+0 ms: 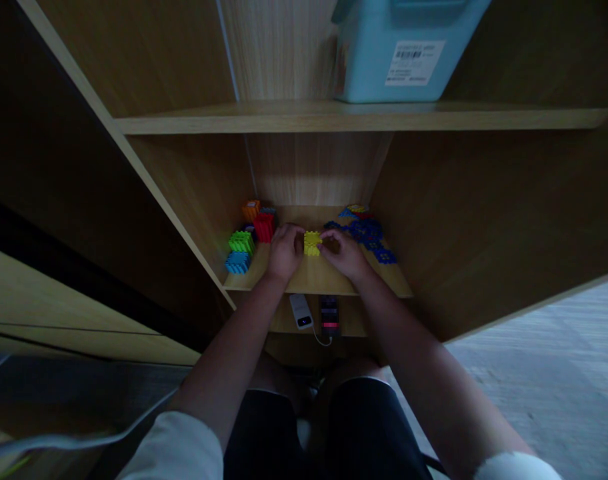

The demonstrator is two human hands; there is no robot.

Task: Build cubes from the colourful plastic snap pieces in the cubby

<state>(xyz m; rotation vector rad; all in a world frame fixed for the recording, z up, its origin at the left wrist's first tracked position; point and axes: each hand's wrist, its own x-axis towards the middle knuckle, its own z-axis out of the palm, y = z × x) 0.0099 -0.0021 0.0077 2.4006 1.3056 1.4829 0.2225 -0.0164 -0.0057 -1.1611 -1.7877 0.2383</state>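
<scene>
Here, left hand (285, 252) and right hand (347, 255) grasping one yellow block (312, 244), one red block (264, 228) nearby

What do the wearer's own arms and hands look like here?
The left hand and right hand are ungloved, with no watch showing at either wrist. Pale, plain-looking short sleeves leave the forearms bare. Any rings are too small to make out.

Barcode label (415, 63) on blue bin (361, 67), print illegible
</scene>
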